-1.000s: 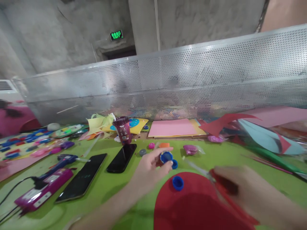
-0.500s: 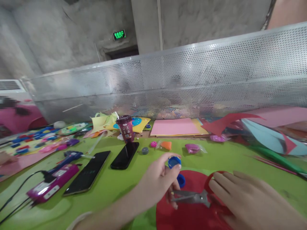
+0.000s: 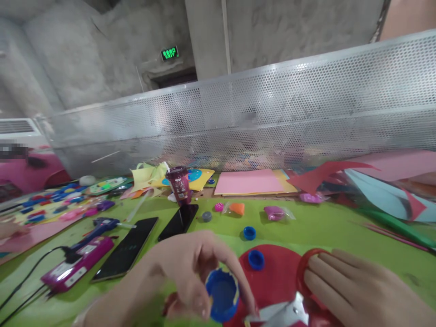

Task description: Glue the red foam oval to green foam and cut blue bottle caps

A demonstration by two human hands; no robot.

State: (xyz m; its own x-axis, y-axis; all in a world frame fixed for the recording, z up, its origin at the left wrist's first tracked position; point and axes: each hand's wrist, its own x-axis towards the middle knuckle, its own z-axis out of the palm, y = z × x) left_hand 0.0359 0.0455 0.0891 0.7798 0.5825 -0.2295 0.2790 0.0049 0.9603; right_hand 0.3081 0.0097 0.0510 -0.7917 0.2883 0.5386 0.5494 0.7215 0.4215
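My left hand (image 3: 190, 277) is near the front edge of the picture. Its thumb and fingers curl around a blue bottle cap (image 3: 224, 294), hollow side facing me, with ragged yellowish bits on the rim. In my right hand (image 3: 354, 286) are scissors (image 3: 288, 314) with red handles, the fingers in the loops. Their metal blades point left, close to my left fingertips, and are partly cut off below. Under the scissors lies a round red sheet (image 3: 272, 284). One blue cap (image 3: 256, 260) rests on that sheet, another blue cap (image 3: 250, 233) on the green tabletop just beyond.
Left stand two phones (image 3: 126, 247) (image 3: 179, 222), a purple power strip (image 3: 78, 263) with cables and a blue glue gun (image 3: 93, 229). Behind are a drink cup (image 3: 179, 186), pink paper (image 3: 248, 181), small clay packets (image 3: 274, 212) and a perforated metal screen (image 3: 245, 122). Another person's hand (image 3: 12, 229) shows far left.
My left hand has come down and closer to me with a blue cap in its fingers. The cap on the green tabletop is now in plain view. The scissors sit lower, with their blades tilted.
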